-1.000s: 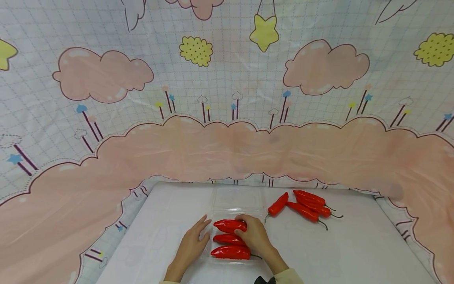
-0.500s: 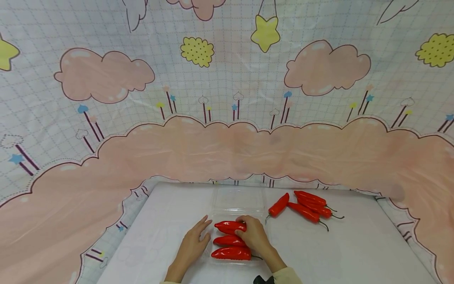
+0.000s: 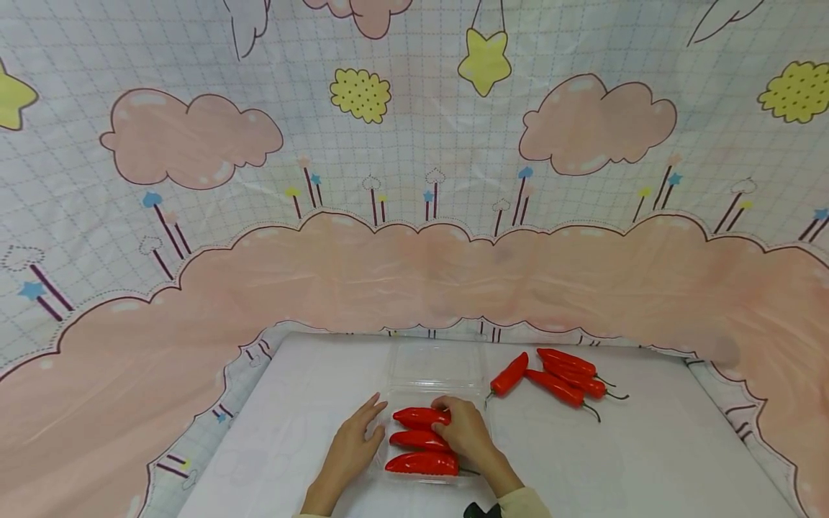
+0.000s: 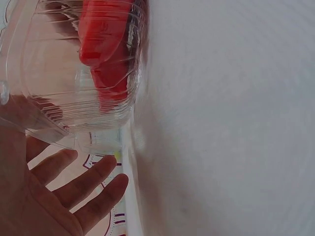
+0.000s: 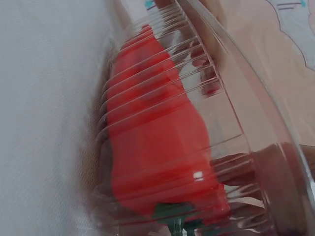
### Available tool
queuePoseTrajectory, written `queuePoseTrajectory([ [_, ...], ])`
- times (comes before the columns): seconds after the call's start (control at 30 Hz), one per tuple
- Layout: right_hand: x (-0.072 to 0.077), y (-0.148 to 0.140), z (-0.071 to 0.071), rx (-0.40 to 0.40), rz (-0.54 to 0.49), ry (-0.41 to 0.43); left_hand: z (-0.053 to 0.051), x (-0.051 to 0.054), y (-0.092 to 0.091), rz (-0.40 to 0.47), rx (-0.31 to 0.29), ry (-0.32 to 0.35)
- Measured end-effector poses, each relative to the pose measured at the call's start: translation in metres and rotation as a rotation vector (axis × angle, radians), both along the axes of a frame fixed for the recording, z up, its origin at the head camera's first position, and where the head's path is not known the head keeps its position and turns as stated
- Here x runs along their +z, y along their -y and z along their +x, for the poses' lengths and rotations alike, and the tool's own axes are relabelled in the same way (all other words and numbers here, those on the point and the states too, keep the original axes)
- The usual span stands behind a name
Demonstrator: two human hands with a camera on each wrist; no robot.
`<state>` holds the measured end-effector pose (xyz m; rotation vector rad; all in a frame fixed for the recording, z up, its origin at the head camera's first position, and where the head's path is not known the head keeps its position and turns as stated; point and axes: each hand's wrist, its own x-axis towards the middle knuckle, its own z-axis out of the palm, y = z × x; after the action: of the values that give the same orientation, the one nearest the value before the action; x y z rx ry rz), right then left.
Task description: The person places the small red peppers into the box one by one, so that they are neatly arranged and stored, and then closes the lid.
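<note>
A clear plastic box (image 3: 414,480) lies with its lid (image 3: 435,365) folded back, away from the person. Three red peppers lie across it: the nearest pepper (image 3: 422,462), the middle pepper (image 3: 419,439) and the farthest pepper (image 3: 417,417). The right hand (image 3: 468,433) pinches the farthest pepper at its stem end, thumb toward the near side. At the box's left side is the left hand (image 3: 352,444), its fingers extended and holding nothing. The left wrist view shows that hand (image 4: 69,196) beside the clear wall (image 4: 49,64); in the right wrist view a pepper (image 5: 152,132) shows through the ribbed wall.
To the right of the lid, toward the table's far edge, lie several loose red peppers; one pepper (image 3: 509,374) is apart from the cluster (image 3: 555,387). A patterned cloth (image 3: 414,273) hangs behind the white table (image 3: 622,460).
The right hand and the farthest pepper have shifted slightly toward the person, closer to the middle pepper. The left hand has stayed almost still beside the box.
</note>
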<state>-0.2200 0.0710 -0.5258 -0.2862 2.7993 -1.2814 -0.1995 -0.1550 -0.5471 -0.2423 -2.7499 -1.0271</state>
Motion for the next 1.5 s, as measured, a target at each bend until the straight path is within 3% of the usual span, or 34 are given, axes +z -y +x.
queuePoseTrajectory([
  [0.23,0.001,-0.006,0.000,-0.004,-0.051,-0.011,0.000,0.000,0.000,0.007,-0.002,0.006],
  [0.4,0.004,-0.012,0.005,0.011,-0.084,0.026,0.001,0.000,-0.001,-0.004,-0.004,0.025],
  [0.7,0.023,-0.017,0.012,0.032,-0.133,0.038,0.000,0.001,-0.001,-0.006,0.002,0.016],
  [1.23,0.054,-0.028,0.028,0.012,-0.160,-0.107,0.001,0.001,0.000,-0.005,0.022,0.044],
  [1.5,0.061,-0.038,0.031,-0.016,-0.143,-0.139,0.001,0.002,0.000,-0.016,0.016,0.037],
])
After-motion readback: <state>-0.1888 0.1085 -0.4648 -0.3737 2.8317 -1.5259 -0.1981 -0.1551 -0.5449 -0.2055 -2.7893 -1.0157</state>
